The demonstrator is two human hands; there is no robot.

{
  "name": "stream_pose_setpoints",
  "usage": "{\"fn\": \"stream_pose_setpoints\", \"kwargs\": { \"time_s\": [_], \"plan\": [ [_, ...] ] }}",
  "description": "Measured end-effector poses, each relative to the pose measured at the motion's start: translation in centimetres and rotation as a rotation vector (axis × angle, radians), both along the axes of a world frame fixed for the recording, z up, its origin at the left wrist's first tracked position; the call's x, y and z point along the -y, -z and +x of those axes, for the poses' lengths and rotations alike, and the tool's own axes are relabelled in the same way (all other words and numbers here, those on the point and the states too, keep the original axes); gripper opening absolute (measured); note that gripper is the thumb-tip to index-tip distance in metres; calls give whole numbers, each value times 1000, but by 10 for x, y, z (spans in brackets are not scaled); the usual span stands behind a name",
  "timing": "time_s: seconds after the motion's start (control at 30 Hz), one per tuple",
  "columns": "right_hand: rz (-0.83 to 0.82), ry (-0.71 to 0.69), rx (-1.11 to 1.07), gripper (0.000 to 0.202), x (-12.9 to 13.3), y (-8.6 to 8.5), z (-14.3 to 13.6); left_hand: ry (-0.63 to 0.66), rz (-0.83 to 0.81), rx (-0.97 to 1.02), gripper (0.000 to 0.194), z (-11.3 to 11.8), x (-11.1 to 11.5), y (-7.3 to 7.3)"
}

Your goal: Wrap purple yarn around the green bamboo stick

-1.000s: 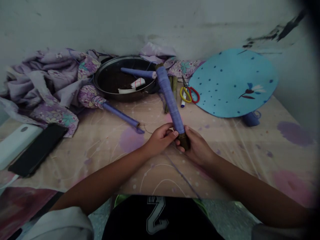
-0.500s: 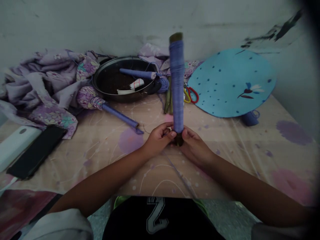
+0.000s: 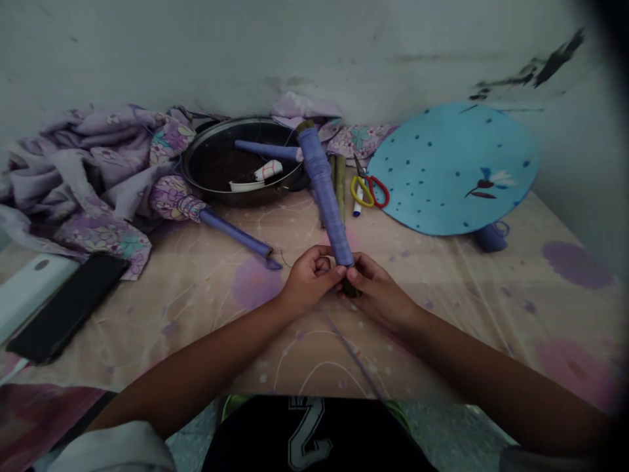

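A stick wrapped in purple yarn (image 3: 325,196) leans up and to the left, its bare greenish ends showing at top and bottom. Around its lower end, my left hand (image 3: 314,278) is closed from the left side, thumb against the wrapping's edge. From the right, my right hand (image 3: 376,285) pinches the same end, with its thumb beside the left one. A loose strand of purple yarn (image 3: 351,354) runs from below the hands toward the table's near edge. The fingers behind the stick are partly hidden.
Behind lies a black pan (image 3: 216,190) holding another purple-wrapped stick (image 3: 268,149). Scissors (image 3: 369,190), a marker (image 3: 358,206) and green stalks (image 3: 340,183) sit nearby. A blue oval board (image 3: 442,177) leans right, beside a purple mug (image 3: 491,237). Left are floral cloth (image 3: 98,170), a wrapped handle (image 3: 236,231) and phone (image 3: 69,308).
The wrapped stick has gone from upright to tilted, its top moving left and down. Both hands keep their hold near the same spot.
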State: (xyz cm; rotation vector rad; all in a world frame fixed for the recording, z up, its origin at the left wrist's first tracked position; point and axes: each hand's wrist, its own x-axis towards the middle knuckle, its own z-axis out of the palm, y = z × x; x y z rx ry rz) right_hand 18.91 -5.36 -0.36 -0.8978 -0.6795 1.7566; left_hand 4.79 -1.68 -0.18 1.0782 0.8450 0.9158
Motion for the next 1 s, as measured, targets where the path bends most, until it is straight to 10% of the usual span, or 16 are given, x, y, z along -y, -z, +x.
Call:
{"fn": "stream_pose_setpoints", "kwargs": {
  "time_s": [1.0],
  "plan": [
    [-201,-69,-88,14,-7,-5,8,152,56,-68,44,0,-2,6]
  ]
}}
